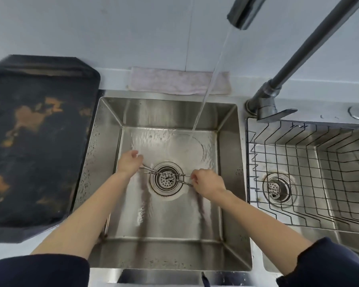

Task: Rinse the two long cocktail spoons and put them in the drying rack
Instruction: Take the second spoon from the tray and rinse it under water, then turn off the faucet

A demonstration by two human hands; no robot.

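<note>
Two long twisted-stem cocktail spoons [166, 174] lie crossed low over the drain [166, 179] of the left steel sink [228, 154]. My left hand [130, 162] pinches their left ends. My right hand [207, 183] pinches their right ends. Water [207, 90] pours from the faucet spout [244, 12] and lands on the sink floor behind the spoons, not on them. The black wire drying rack [307, 175] sits inside the right sink basin and holds nothing that I can see.
A dark stained tray [35, 141] lies on the counter to the left of the sink. A pale cloth [174, 81] rests behind the sink against the wall. The faucet base and lever [267, 108] stand between the two basins. Dark sleeves cover my upper arms.
</note>
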